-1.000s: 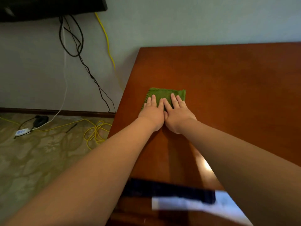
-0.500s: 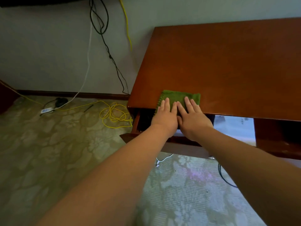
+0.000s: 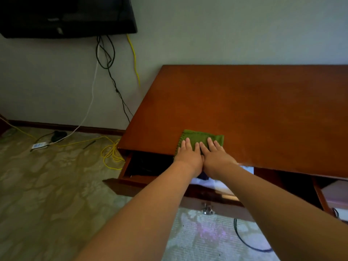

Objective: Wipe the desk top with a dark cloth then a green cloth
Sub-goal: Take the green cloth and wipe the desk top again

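Fingers (image 3: 187, 145) straight and palms down, so there's no real grip going on. The left hand (image 3: 188, 157) and right hand (image 3: 214, 157) are both spread flat and pressing on the green cloth (image 3: 199, 136), with nothing curled round it or pinched. They sit side by side with the thumbs touching, which I reckon spreads the weight over the whole folded pad so it drags evenly instead of bunching up. Cloth is right at the front edge of the desk top (image 3: 254, 110), toward its front-left corner. Its near part is hidden under the hands, and the heels of both hands hang past the edge. Just under that edge an open drawer (image 3: 131, 172) sticks out, with something dark inside below the wrists; can't tell if that's the dark cloth. Since the green one is in play, I'd guess this is the second half of the job, though nothing shows how much of the top is done.
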Demonstrator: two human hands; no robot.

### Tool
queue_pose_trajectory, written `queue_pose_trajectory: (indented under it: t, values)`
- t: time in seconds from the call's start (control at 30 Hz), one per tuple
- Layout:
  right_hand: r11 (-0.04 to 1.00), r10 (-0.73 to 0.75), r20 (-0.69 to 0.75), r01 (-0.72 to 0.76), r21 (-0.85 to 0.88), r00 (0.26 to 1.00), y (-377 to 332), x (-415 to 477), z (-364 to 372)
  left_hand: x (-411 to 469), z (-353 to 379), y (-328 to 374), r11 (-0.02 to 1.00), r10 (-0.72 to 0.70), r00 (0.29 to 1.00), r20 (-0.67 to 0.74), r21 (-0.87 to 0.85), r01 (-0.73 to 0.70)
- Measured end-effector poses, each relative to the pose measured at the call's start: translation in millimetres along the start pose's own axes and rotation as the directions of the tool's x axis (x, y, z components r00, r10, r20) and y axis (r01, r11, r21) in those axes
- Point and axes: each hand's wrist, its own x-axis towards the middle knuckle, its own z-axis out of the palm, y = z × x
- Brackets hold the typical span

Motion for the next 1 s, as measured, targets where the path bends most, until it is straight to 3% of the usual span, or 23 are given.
queue_pose_trajectory:
  t: [0.17, 0.33, 0.7, 1.0]
  values:
    - [0.983, -0.054, -0.067, 0.041, -0.181, 0.996, 18, 48, -26, 64, -25, -3, 0.999, -0.008, 0.999, -0.043, 0.034, 0.009]
    - [0.999, 0.011, -0.108, -0.014, -0.028, 0.994, 50, 139, -74, 159, -81, -7, 0.997, 0.035, 0.996, -0.08, 0.078, -0.029]
    - [0.997, 0.081, -0.179, -0.083, -0.004, 0.981, 162, 362, -191, 397, -217, 17, 0.992, 0.097, 0.982, -0.164, 0.1, -0.081]
    - [0.993, 0.115, -0.264, -0.106, 0.051, 0.958, 202, 420, -244, 481, -257, 33, 0.998, 0.055, 0.966, -0.251, 0.049, -0.044]
